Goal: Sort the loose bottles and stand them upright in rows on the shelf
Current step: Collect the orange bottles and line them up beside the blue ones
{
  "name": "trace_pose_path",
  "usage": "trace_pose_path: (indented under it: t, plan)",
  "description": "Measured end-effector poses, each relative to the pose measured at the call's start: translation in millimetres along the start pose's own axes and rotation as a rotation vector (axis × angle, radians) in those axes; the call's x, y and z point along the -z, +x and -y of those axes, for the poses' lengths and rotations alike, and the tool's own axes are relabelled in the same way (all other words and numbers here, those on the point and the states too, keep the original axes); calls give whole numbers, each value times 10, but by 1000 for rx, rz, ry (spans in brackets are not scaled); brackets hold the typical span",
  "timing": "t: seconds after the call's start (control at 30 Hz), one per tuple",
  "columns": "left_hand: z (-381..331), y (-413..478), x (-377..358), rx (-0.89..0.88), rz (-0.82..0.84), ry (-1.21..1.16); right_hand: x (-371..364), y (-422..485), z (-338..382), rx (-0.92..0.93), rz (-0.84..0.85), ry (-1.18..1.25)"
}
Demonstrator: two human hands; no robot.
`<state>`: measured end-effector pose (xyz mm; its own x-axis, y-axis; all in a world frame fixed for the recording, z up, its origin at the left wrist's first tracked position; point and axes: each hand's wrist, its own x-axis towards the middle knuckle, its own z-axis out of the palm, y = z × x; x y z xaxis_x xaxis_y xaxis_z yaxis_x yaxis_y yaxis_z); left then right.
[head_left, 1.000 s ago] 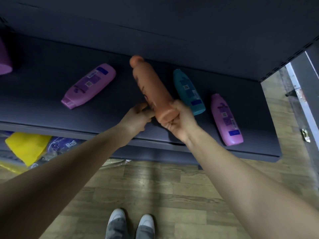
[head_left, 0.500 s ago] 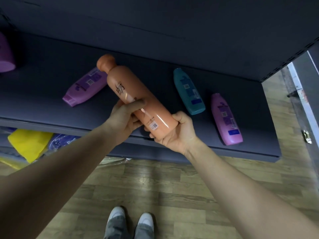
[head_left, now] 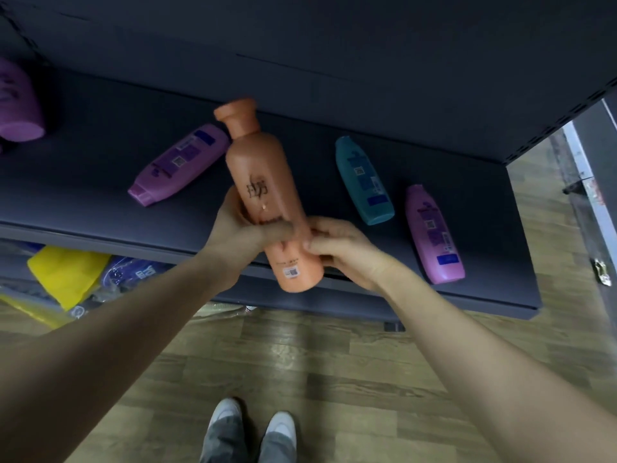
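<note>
Both hands hold the orange bottle [head_left: 263, 192] at the shelf [head_left: 83, 208].
Left hand [head_left: 240, 228] wraps its middle, fingers clamped; right hand [head_left: 337, 248] pinches its right side.

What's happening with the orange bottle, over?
Left hand, right hand both grip orange bottle, tilted, above the shelf edge. Teal bottle and two purple bottles lying flat behind it.
</note>
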<state>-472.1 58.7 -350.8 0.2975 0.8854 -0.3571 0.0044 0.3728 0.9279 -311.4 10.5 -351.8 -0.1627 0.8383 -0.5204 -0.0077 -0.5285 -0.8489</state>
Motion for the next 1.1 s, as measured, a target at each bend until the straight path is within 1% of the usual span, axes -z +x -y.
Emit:
trace_pose_path:
  t: [0.1,0.13,0.2,0.3,0.37,0.43,0.5,0.7,0.8,0.9,1.03,1.1]
  plan:
    - [-32,-63,-48,-69,-34,172,-131,-34,102,66,-49,-205]
    - [-27,-83,-65,-86,-61,219,-168,-46,109,82,-75,-230]
    - [-14,-127,-109,-111,-138,291,-251,-73,98,96,-126,-206]
    - [5,-214,-176,-140,-246,358,-410,-112,46,106,-226,-186]
    - [26,-271,-205,-148,-293,382,-521,-106,-19,125,-314,-229]
    - [41,-326,-219,-149,-313,403,-596,-101,-73,144,-409,-327]
    - [68,-361,-215,-151,-308,411,-618,-125,-77,140,-456,-383]
    - [201,-478,-183,-160,-233,360,-637,-250,-78,99,-488,-375]
    - [206,-565,-158,-172,-122,262,-615,-328,-134,93,-492,-356]
    - [212,-678,-92,-178,3,231,-594,-461,-206,91,-494,-365]
    - [219,-850,-31,-110,161,215,-641,-713,-232,76,-450,-412]
    - [196,-934,-36,-74,212,201,-675,-840,-217,69,-441,-453]
